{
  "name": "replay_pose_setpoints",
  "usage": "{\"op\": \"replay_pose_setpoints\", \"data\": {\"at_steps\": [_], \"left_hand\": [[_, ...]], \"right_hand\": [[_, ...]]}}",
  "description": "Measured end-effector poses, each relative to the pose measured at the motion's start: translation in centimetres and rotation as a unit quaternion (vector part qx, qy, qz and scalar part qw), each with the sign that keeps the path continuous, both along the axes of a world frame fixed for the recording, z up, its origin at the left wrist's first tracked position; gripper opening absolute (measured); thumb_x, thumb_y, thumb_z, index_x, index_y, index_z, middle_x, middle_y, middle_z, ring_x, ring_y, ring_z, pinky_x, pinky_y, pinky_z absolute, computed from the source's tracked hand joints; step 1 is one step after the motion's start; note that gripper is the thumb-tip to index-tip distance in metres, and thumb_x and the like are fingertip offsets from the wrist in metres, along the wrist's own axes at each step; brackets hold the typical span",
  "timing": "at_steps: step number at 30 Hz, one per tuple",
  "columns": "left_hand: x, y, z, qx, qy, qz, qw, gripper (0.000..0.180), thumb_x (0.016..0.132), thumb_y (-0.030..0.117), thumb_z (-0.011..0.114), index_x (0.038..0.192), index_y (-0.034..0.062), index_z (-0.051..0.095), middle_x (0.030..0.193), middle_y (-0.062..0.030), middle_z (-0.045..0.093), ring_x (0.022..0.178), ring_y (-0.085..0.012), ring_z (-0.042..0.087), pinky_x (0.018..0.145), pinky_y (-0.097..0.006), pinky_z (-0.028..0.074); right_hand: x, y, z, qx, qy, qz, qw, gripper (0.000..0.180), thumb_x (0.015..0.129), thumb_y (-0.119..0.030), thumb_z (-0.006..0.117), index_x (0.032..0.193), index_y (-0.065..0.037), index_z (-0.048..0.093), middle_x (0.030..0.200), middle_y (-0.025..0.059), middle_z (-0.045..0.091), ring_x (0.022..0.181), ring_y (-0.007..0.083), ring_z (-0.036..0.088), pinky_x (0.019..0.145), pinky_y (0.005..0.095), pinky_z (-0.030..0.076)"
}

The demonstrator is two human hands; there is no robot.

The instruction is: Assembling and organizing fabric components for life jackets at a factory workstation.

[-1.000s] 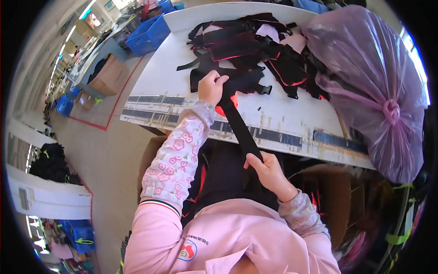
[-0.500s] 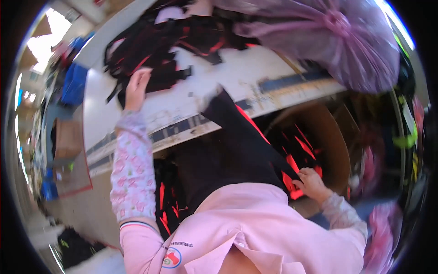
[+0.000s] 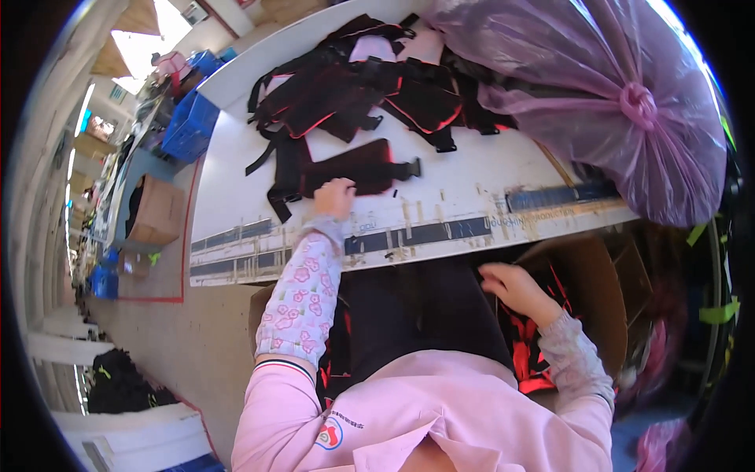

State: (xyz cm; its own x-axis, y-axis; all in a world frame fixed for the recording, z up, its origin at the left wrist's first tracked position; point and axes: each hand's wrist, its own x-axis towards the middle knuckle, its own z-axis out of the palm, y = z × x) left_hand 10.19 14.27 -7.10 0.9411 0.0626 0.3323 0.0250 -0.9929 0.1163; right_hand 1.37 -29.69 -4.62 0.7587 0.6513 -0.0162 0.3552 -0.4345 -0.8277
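On the white table, my left hand [image 3: 336, 198] has its fingers bent over the near edge of a black padded belt [image 3: 358, 167] with red edging and a buckle at its right end. A black strap [image 3: 289, 169] lies at that belt's left end. Beyond it is a loose heap of similar black and red padded belts [image 3: 330, 98]. My right hand [image 3: 519, 291] hovers beside my dark-clothed lap, above a cardboard box, with its fingers pointing left, slightly bent and apart. Nothing shows in it.
A tied, pinkish translucent bag [image 3: 629, 118] fills the table's right side. The open cardboard box [image 3: 602, 283] below the table edge holds black and red pieces [image 3: 535, 354]. At the left are a blue crate [image 3: 191, 124], a brown carton [image 3: 156, 211] and a dark pile [image 3: 130, 385].
The black piece with red edging stretched across my lap has left my right hand. That hand has moved up and left. My left hand now rests at the near belt's edge.
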Motion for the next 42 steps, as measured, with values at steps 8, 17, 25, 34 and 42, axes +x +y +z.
{"op": "replay_pose_setpoints", "data": {"at_steps": [8,17,25,34,42], "left_hand": [[-8.9,-10.8,2.0,-0.42,0.22,-0.123,0.872,0.031,0.083,0.028,0.064,0.103,0.0048,0.065,0.097,-0.0129,0.065,0.083,-0.0238,0.063,0.073,-0.031,0.049],[-8.4,-12.1,2.1,-0.1,0.263,-0.057,0.958,0.097,0.076,0.068,0.053,0.142,0.0036,0.025,0.147,-0.0163,0.025,0.138,-0.0339,0.019,0.107,-0.058,0.015],[-11.0,-14.5,0.5,-0.165,0.111,-0.153,0.968,0.096,0.064,0.061,0.07,0.139,0.0134,0.036,0.145,-0.0339,0.011,0.135,-0.0499,0.012,0.107,-0.059,0.012],[-12.5,-16.8,0.9,-0.201,0.053,-0.136,0.969,0.072,0.074,0.036,0.071,0.133,0.0055,0.044,0.148,-0.0234,0.015,0.138,-0.0432,0.009,0.109,-0.054,0.017],[-11.6,-16.6,-1.9,-0.336,-0.059,-0.115,0.933,0.043,0.077,0.001,0.058,0.12,0.0043,0.055,0.143,-0.0205,0.028,0.134,-0.0396,0.025,0.11,-0.045,0.024]], "right_hand": [[7.6,14.8,-0.8,-0.103,-0.201,-0.074,0.971,0.041,0.08,-0.015,0.063,0.119,-0.012,0.053,0.106,0.0126,0.057,0.098,0.0336,0.055,0.081,0.0438,0.045],[6.1,7.6,1.5,-0.144,-0.222,0.1,0.959,0.052,0.07,-0.005,0.067,0.12,-0.011,0.053,0.126,0.0113,0.052,0.121,0.0341,0.043,0.098,0.0515,0.035],[2.6,10.0,-1.2,-0.076,-0.28,-0.022,0.957,0.036,0.07,-0.009,0.071,0.102,-0.002,0.057,0.121,0.0201,0.053,0.117,0.0394,0.046,0.096,0.0438,0.041],[3.8,8.6,-2.1,0.033,-0.161,-0.049,0.985,0.018,0.07,-0.001,0.069,0.086,-0.001,0.062,0.103,0.0202,0.064,0.102,0.04,0.058,0.089,0.0424,0.046],[1.8,13.3,-1.3,0.073,-0.317,-0.144,0.934,0.01,0.082,0.001,0.059,0.089,0.0,0.052,0.084,0.0106,0.058,0.077,0.0208,0.056,0.073,0.0335,0.046]]}}
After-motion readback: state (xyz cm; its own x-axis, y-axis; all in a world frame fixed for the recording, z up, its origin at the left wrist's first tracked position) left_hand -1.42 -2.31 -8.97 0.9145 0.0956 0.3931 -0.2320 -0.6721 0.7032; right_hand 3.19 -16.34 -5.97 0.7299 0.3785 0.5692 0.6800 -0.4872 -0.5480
